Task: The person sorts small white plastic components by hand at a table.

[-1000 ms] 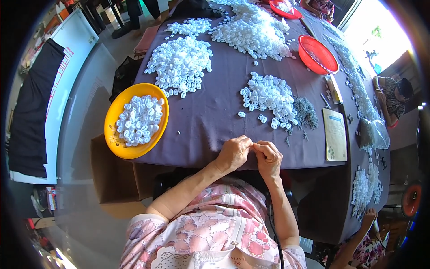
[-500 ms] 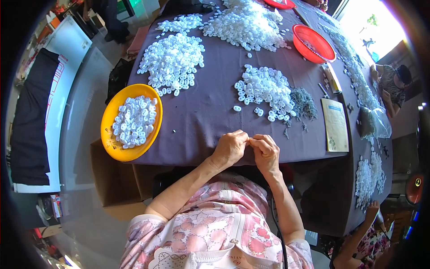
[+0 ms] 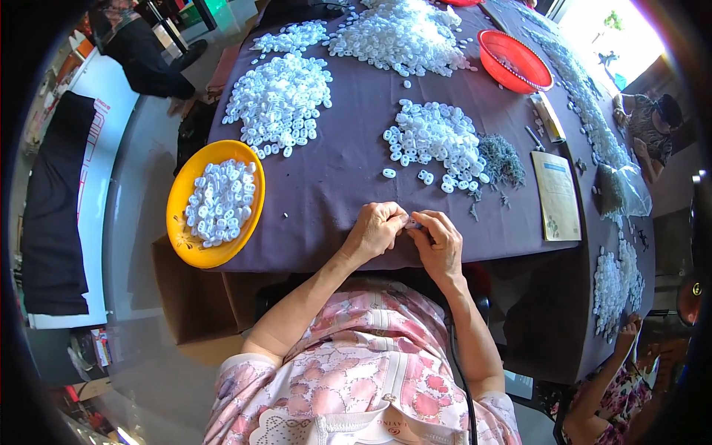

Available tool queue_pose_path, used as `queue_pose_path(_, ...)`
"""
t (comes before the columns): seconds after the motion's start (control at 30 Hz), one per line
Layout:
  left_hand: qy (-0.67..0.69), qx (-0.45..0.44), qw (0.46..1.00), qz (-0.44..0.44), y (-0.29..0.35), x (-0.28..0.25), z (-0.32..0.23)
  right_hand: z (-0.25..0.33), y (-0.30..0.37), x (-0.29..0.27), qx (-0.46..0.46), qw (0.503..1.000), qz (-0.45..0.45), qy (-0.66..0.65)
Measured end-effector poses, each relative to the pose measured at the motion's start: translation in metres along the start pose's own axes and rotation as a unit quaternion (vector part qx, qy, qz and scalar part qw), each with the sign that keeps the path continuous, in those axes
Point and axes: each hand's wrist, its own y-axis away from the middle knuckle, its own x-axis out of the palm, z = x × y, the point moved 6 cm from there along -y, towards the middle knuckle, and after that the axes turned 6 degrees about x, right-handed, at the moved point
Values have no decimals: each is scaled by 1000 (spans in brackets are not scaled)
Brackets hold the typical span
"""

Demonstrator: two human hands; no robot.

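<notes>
My right hand (image 3: 440, 243) pinches a small white oval piece (image 3: 413, 222) with holes, just over the near edge of the table. Fingertips of my left hand (image 3: 374, 233) are pressed together right against it; whatever lies between them is hidden. Beyond my hands lies a loose heap of white two-hole oval pieces (image 3: 437, 137). Small grey parts (image 3: 503, 159) are piled against its right side. To the left, a yellow oval basin (image 3: 178, 236) holds more white pieces.
Larger heaps of white pieces (image 3: 278, 100) cover the far left and back (image 3: 400, 37). A red basket (image 3: 549, 78), a beige booklet (image 3: 558, 200) and a clear bag (image 3: 630, 193) lie rightward. Other people sit along the right; someone in dark clothes stands far left. An open cardboard box (image 3: 196, 297) is below.
Both hands have turned a little and the fingers have shifted, so the white piece now shows between them. The person at the far upper left has come further into view.
</notes>
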Motion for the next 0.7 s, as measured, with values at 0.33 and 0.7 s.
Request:
queue_pose_path(0.33,-22,3,999,-43,5,-4,5,5,-1,-8,-15,999,11,-36)
queue_pose_path(0.7,1,3,999,-32,2,-2,-1,11,-6,-3,13,1000,8,7)
